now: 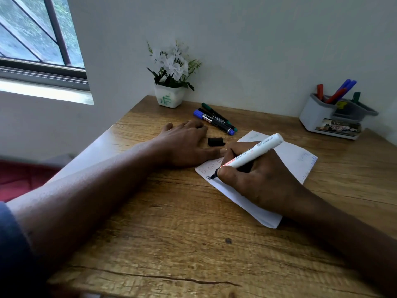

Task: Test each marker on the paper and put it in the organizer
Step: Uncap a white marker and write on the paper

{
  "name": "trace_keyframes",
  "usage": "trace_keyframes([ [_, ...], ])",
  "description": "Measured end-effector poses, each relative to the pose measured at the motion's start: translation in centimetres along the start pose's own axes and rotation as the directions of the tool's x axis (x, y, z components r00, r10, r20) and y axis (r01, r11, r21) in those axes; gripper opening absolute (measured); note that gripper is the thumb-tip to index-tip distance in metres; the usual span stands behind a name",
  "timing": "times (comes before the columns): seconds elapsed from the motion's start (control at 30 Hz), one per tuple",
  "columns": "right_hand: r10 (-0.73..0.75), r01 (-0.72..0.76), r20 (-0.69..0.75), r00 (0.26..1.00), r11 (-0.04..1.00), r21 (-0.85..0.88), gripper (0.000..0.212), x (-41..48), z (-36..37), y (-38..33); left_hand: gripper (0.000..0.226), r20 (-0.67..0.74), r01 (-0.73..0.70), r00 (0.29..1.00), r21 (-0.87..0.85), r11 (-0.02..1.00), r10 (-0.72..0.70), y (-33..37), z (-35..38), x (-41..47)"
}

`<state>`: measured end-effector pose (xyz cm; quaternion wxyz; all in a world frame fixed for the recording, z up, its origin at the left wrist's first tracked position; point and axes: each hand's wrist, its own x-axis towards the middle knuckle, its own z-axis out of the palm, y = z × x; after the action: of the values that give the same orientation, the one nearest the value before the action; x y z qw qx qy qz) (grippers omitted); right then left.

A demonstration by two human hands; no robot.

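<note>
My right hand (255, 179) grips a white marker (250, 155) with its black tip pressed on the white paper (292, 160) near the sheet's left corner, where faint writing shows. My left hand (182, 145) lies flat on the table with fingers spread, its fingertips holding the paper's left edge. The marker's black cap (216, 141) lies loose just beyond my left hand. Three capped markers (214, 119), blue, black and green, lie together behind the cap. The grey organizer (322, 117) stands at the far right with several markers standing in it.
A white pot of artificial white flowers (171, 82) stands at the back of the wooden table (171, 233), against the wall. A window is at the upper left. The table's left edge runs diagonally under my left forearm.
</note>
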<state>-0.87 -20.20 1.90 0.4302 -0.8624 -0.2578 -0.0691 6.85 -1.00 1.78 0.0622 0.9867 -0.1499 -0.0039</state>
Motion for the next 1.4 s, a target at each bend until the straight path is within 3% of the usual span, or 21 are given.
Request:
trace_keyframes([
  [1.23, 0.088, -0.088, -0.076, 0.993, 0.996, 0.003, 0.014, -0.26, 0.10, 0.24, 0.100, 0.022, 0.016, 1.000, -0.031, 0.999, -0.015, -0.06, 0.05, 0.13],
  [1.33, 0.185, -0.171, -0.140, 0.973, 0.980, 0.106, 0.013, -0.01, -0.30, 0.49, 0.102, 0.026, 0.027, 0.999, -0.027, 0.999, -0.026, 0.03, -0.09, 0.20],
  [1.4, 0.199, -0.188, -0.069, 0.978, 0.972, 0.139, 0.012, 0.14, -0.73, 0.46, 0.101, 0.029, 0.027, 0.999, -0.020, 0.999, -0.026, 0.09, -0.13, 0.16],
])
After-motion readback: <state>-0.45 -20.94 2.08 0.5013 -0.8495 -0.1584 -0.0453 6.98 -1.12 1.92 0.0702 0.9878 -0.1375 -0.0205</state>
